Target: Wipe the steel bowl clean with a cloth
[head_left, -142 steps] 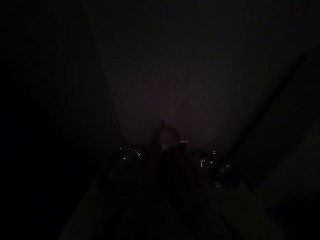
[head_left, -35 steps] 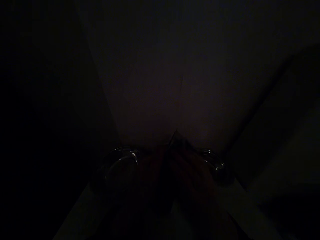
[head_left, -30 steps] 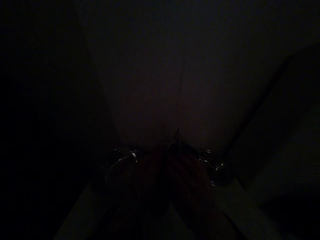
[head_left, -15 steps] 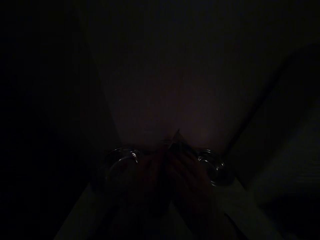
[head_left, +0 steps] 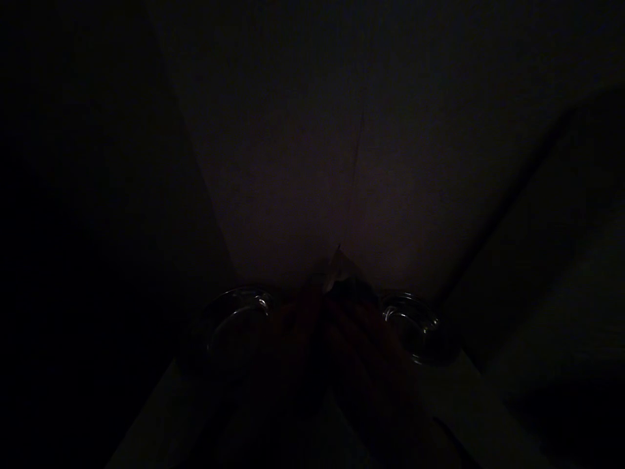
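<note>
Head view, left fingers [head_left: 301, 319], right fingers [head_left: 352, 331] by pale pointed piece [head_left: 340, 267] — grip too dark to tell

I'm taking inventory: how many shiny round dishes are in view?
2: the left dish beside the left hand, the right dish beside the right hand. Darkness may hide others.

No legible text, label, brand, number or sign anywhere; scene very dark.

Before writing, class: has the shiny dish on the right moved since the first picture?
No, as far as this darkness shows: the dish keeps its place against the table's right edge.
</note>
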`<action>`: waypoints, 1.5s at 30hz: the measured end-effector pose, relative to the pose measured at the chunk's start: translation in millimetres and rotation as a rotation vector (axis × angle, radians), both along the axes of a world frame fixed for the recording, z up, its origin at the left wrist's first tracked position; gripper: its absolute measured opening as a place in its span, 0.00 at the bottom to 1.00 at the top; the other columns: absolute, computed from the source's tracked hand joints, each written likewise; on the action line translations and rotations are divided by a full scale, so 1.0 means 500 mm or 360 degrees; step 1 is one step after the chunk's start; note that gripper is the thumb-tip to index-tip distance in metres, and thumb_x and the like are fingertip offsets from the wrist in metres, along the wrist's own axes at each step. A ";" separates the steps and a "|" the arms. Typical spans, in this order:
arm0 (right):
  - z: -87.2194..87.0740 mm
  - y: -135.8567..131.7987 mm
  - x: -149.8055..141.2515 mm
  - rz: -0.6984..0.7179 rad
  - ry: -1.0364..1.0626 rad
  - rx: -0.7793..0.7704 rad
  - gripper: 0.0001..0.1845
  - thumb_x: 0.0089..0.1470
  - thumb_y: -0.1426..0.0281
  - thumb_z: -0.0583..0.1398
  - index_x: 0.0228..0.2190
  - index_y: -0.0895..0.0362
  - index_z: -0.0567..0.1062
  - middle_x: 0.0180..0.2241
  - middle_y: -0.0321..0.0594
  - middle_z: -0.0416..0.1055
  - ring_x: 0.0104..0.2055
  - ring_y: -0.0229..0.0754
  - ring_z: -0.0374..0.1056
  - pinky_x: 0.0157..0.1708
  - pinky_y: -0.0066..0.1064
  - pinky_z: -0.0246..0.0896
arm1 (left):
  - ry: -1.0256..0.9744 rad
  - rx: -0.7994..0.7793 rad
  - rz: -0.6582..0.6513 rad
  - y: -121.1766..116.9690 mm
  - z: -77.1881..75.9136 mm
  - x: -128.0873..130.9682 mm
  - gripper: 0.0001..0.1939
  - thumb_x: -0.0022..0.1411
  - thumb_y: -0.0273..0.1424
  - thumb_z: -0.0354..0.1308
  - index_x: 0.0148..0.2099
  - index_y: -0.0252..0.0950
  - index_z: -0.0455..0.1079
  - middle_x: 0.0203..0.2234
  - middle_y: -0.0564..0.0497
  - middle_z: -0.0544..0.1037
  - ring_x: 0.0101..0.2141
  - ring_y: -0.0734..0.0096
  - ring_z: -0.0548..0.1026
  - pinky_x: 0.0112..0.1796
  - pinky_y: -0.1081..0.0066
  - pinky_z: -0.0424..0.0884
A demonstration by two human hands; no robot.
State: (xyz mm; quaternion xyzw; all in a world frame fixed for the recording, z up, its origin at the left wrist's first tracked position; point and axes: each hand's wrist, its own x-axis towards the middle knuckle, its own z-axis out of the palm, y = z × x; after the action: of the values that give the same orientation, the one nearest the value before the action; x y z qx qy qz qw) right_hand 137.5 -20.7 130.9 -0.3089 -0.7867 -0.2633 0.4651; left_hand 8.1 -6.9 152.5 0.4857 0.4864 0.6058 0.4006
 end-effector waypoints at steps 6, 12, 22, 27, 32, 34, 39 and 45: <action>0.007 0.014 0.022 -0.0143 0.0083 -0.0140 0.16 0.61 0.77 0.49 0.47 0.63 0.71 0.49 0.50 0.72 0.56 0.47 0.62 0.55 0.44 0.62 | 0.0066 -0.0249 -0.0086 -0.009 0.006 0.007 0.15 0.54 0.43 0.59 0.25 0.37 0.72 0.20 0.49 0.76 0.24 0.67 0.74 0.22 0.75 0.67; 0.005 -0.002 0.001 -0.0029 0.0014 0.0005 0.14 0.59 0.78 0.52 0.44 0.65 0.73 0.46 0.50 0.74 0.55 0.49 0.64 0.51 0.44 0.66 | 0.0042 -0.0182 0.0042 -0.008 0.019 0.008 0.14 0.54 0.43 0.59 0.30 0.36 0.74 0.25 0.48 0.79 0.30 0.65 0.77 0.28 0.74 0.70; 0.006 0.009 0.015 -0.0116 0.0080 -0.0084 0.16 0.61 0.78 0.50 0.47 0.64 0.71 0.49 0.50 0.72 0.56 0.48 0.62 0.54 0.44 0.62 | 0.0130 -0.0369 0.0015 -0.016 0.029 0.018 0.22 0.56 0.49 0.53 0.31 0.35 0.75 0.26 0.48 0.79 0.31 0.64 0.77 0.27 0.73 0.71; -0.001 -0.001 -0.003 0.0007 0.0018 0.0001 0.14 0.59 0.79 0.52 0.43 0.65 0.74 0.47 0.49 0.74 0.55 0.50 0.64 0.53 0.45 0.64 | 0.0115 -0.0410 0.0063 -0.005 0.034 0.012 0.23 0.55 0.50 0.53 0.33 0.35 0.75 0.29 0.47 0.80 0.33 0.63 0.78 0.30 0.72 0.72; 0.005 0.010 0.007 -0.0029 0.0016 -0.0008 0.14 0.59 0.79 0.52 0.44 0.66 0.73 0.47 0.51 0.73 0.54 0.48 0.65 0.55 0.47 0.61 | 0.0038 -0.0369 0.0066 -0.005 0.028 0.014 0.19 0.53 0.47 0.56 0.32 0.36 0.75 0.28 0.47 0.80 0.33 0.63 0.78 0.29 0.73 0.73; 0.008 0.013 0.014 -0.0087 0.0049 -0.0042 0.15 0.60 0.79 0.51 0.45 0.66 0.72 0.47 0.52 0.73 0.54 0.48 0.64 0.55 0.46 0.61 | 0.0026 -0.0336 -0.0018 -0.008 0.025 0.016 0.19 0.53 0.47 0.56 0.30 0.36 0.75 0.25 0.48 0.80 0.30 0.64 0.78 0.27 0.73 0.72; 0.001 0.003 0.006 -0.0092 0.0008 -0.0037 0.15 0.59 0.79 0.52 0.45 0.66 0.72 0.48 0.52 0.72 0.57 0.51 0.62 0.52 0.46 0.64 | 0.0106 -0.0336 0.0109 -0.008 0.023 0.014 0.20 0.54 0.48 0.55 0.31 0.36 0.75 0.26 0.48 0.79 0.29 0.65 0.77 0.26 0.73 0.71; -0.003 0.000 -0.002 -0.0050 0.0028 0.0053 0.14 0.59 0.79 0.51 0.44 0.64 0.73 0.47 0.48 0.74 0.54 0.48 0.65 0.52 0.45 0.65 | 0.0051 -0.0301 0.0129 -0.011 0.026 0.012 0.17 0.55 0.45 0.56 0.34 0.37 0.75 0.30 0.46 0.80 0.33 0.63 0.78 0.29 0.71 0.72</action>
State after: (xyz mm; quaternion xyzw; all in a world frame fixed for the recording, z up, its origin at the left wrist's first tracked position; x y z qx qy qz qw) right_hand 136.6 -20.7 129.5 -0.3156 -0.7732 -0.2809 0.4728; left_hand 14.3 -12.2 165.6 0.4353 0.5671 0.5649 0.4120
